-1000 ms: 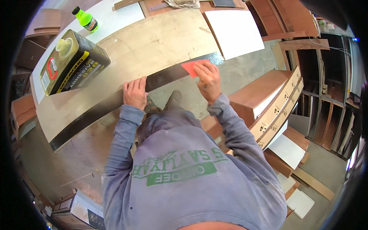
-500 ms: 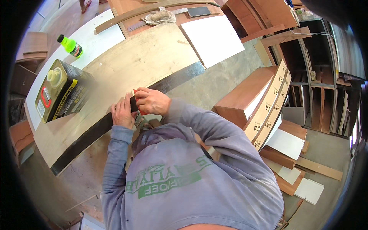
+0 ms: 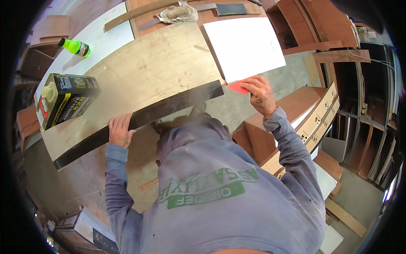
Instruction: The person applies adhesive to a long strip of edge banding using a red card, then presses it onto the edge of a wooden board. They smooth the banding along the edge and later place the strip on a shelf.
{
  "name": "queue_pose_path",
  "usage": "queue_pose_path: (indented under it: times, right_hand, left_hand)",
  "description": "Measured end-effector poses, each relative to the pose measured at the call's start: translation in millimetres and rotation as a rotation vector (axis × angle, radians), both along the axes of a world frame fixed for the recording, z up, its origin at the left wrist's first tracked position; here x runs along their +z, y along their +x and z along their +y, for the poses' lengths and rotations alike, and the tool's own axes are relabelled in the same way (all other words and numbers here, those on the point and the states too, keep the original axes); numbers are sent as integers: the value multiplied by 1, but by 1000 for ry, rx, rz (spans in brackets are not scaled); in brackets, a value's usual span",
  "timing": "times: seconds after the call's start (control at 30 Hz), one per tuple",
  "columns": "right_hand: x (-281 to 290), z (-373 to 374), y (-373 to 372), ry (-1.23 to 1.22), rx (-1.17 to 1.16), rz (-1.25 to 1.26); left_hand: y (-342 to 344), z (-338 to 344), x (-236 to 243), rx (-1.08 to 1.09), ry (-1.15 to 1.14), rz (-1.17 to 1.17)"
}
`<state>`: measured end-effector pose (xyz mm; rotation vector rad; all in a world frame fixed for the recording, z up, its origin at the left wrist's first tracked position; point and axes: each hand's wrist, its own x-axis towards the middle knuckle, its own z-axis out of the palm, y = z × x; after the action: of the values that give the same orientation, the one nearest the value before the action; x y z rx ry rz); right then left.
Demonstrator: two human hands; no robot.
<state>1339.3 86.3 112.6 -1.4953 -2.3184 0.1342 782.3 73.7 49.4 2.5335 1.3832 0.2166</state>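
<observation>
In the head view, a red spreader [image 3: 237,86] is pinched between the thumb and fingers of the right hand [image 3: 260,95], right of centre, just beyond the right end of a dark strip [image 3: 177,101]; its free edge is left exposed, presumably for wiping. The strip is laid along the board's [image 3: 156,59] near edge, across mid-frame. The left hand [image 3: 121,130] is rested over it, left of centre, fingers together and thumb apart, probably as a steadying hold. A can [image 3: 69,101] and a bottle [image 3: 76,47] are stood at upper left, seemingly to be kept within reach but clear of the strip.
</observation>
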Motion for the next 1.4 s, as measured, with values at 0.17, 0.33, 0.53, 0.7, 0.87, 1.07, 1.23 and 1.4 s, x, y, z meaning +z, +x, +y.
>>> queue_pose_path:
  times: [0.17,0.33,0.53,0.7,0.87,1.07,1.23,1.4]
  right_hand:
    - [-20,33,-23,8,29,35]
    - [-22,74,-43,-39,272,-53]
    - [11,82,-27,19,234,25]
    - [-38,48,-143,13,512,203]
    - [-60,40,-239,164,588,224]
    - [-43,52,-74,-88,517,155]
    - [11,26,53,-12,172,-32]
    - [24,2,92,136,-151,115]
  left_hand:
    - [-7,-5,1,32,-38,32]
    - [-2,-5,3,106,-109,49]
    - [15,13,4,187,-104,-18]
    - [25,22,10,194,-175,83]
    - [28,17,7,216,-195,52]
    - [19,8,0,175,-123,63]
    - [18,8,4,213,-179,-29]
    - [23,15,18,353,-111,-143]
